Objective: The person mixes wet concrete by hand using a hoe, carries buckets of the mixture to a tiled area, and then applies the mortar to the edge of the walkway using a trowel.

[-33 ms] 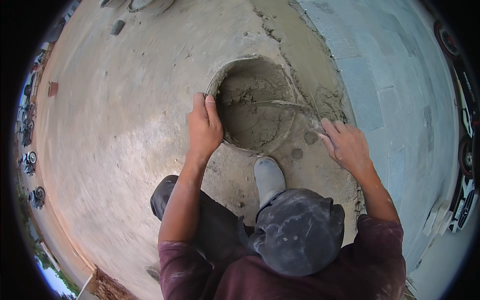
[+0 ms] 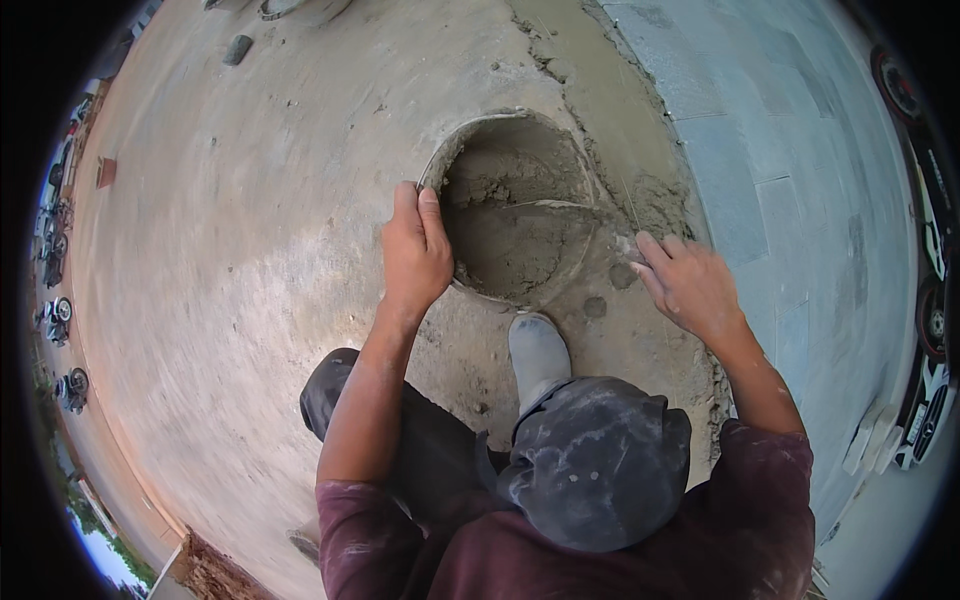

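A round bucket (image 2: pixel 475 293) smeared with grey mortar stands on the ground in front of me, tilted towards my view. Wet mortar (image 2: pixel 515 185) lies inside it. My left hand (image 2: pixel 418 250) grips its left rim, thumb inside and fingers outside. Right of the bucket, my right hand (image 2: pixel 690 285) is closed around the handle end of a mortar-coated trowel (image 2: pixel 560 205). The blade reaches over the rim into the bucket, its pale edge running across the mortar. Mortar hides part of the tool, and my fingers cover its handle.
A wet mortar strip (image 2: pixel 610 90) runs beside grey paving slabs (image 2: pixel 720 180) on the right. My grey boot (image 2: pixel 540 350) is just below the bucket. A stone (image 2: pixel 238 50) and more buckets (image 2: pixel 300 8) lie at the far left. Motorbikes (image 2: pixel 75 390) and cars (image 2: pixel 925 415) stand at the edges.
The left hand and the bucket's left rim sit slightly further right. The right hand and the trowel have shifted a little, and the blade's edge looks a bit different over the mortar.
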Motion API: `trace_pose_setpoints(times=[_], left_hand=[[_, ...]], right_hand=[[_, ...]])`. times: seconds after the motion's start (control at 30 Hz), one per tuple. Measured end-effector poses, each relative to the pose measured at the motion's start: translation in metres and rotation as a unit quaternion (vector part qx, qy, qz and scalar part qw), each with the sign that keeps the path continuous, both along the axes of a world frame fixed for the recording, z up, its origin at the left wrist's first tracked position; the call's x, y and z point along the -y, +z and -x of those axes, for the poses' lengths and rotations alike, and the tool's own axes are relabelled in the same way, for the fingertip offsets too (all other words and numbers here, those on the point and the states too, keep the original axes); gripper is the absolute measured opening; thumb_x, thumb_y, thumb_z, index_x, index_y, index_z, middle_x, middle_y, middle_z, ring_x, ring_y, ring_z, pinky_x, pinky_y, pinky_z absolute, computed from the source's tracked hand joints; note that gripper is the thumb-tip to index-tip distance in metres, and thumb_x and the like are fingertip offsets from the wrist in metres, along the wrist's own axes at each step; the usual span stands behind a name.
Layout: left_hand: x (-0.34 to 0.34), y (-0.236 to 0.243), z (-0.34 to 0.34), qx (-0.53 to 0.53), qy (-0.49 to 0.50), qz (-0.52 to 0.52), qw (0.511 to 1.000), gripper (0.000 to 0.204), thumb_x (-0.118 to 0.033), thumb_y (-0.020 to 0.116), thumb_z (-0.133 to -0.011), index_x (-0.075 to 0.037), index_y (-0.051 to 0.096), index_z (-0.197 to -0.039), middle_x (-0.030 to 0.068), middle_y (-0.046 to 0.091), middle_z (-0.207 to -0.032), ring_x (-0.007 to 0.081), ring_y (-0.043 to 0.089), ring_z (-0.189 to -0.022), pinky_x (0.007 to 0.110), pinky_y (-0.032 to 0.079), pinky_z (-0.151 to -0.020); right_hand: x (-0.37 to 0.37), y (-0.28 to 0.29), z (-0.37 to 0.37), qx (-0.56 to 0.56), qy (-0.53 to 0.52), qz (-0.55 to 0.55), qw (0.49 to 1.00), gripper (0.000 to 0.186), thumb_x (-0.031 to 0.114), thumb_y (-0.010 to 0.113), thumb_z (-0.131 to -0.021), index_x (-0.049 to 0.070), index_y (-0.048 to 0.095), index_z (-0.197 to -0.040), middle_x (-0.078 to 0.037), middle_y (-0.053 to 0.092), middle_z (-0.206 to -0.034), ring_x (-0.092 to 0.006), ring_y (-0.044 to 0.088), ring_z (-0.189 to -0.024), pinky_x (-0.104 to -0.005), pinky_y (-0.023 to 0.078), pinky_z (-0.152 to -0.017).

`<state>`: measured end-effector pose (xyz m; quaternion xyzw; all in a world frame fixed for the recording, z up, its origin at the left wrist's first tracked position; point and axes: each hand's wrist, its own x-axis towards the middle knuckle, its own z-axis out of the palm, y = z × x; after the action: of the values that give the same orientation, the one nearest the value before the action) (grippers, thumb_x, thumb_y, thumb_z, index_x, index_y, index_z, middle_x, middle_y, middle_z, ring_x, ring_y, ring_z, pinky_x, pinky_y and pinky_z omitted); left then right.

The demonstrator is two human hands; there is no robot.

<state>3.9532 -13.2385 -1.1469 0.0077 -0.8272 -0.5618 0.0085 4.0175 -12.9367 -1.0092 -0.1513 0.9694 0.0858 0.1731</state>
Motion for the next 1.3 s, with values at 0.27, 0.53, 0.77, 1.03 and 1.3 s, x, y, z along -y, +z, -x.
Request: trace_pose_setpoints(times=[0.27,0.53,0.77,1.03,1.3], left_hand=[[-0.011,0.01,0.002,-0.012,0.008,-0.025,1.0,0.021,-0.02,0.045,-0.11,-0.002,0.052,-0.101,0.0216,0.056,-0.069,0.0383,0.057,-0.059,0.043,0.043,-0.056],[-0.008,0.012,0.004,-0.014,-0.02,-0.033,0.999,0.021,-0.02,0.044,-0.11,-0.002,0.052,-0.101,0.0237,0.056,-0.072,0.0393,0.056,-0.061,0.043,0.043,-0.058],[-0.011,0.013,0.008,-0.015,-0.036,-0.035,0.999,0.023,-0.021,0.044,-0.11,-0.002,0.051,-0.1,0.0233,0.056,-0.068,0.0394,0.057,-0.058,0.044,0.042,-0.054],[-0.01,0.007,0.002,-0.078,-0.026,-0.043,0.996,0.025,-0.02,0.042,-0.112,-0.001,0.053,-0.099,0.0094,0.048,-0.062,0.013,0.042,-0.056,0.033,0.037,-0.052],[-0.006,0.002,0.001,-0.067,-0.01,-0.008,0.998,0.029,-0.022,0.04,-0.112,0.0,0.051,-0.096,0.0065,0.047,-0.073,0.0136,0.042,-0.07,0.032,0.04,-0.064]], right_hand=[[0.019,-0.049,0.004,0.31,-0.149,0.301,0.89,0.035,0.035,0.054,-0.106,0.001,0.057,-0.098,-0.012,0.057,-0.07,-0.0204,0.062,-0.06,-0.0393,0.05,-0.057],[0.039,-0.04,-0.017,0.439,-0.382,0.425,0.693,0.036,0.036,0.05,-0.109,0.005,0.054,-0.09,0.0,0.052,-0.065,-0.0087,0.051,-0.048,-0.0265,0.041,-0.044],[0.024,-0.051,-0.038,0.403,-0.412,0.464,0.673,0.035,0.036,0.051,-0.109,0.004,0.056,-0.097,0.0,0.053,-0.065,-0.0085,0.05,-0.048,-0.0263,0.041,-0.044],[0.002,-0.047,-0.078,0.272,-0.441,0.502,0.692,0.033,0.035,0.052,-0.108,0.005,0.054,-0.094,0.001,0.052,-0.066,-0.0076,0.05,-0.05,-0.0257,0.04,-0.047],[-0.043,-0.023,-0.125,0.089,-0.516,0.482,0.703,0.031,0.033,0.056,-0.106,0.004,0.055,-0.097,-0.002,0.052,-0.067,-0.0087,0.05,-0.051,-0.0285,0.04,-0.049]])
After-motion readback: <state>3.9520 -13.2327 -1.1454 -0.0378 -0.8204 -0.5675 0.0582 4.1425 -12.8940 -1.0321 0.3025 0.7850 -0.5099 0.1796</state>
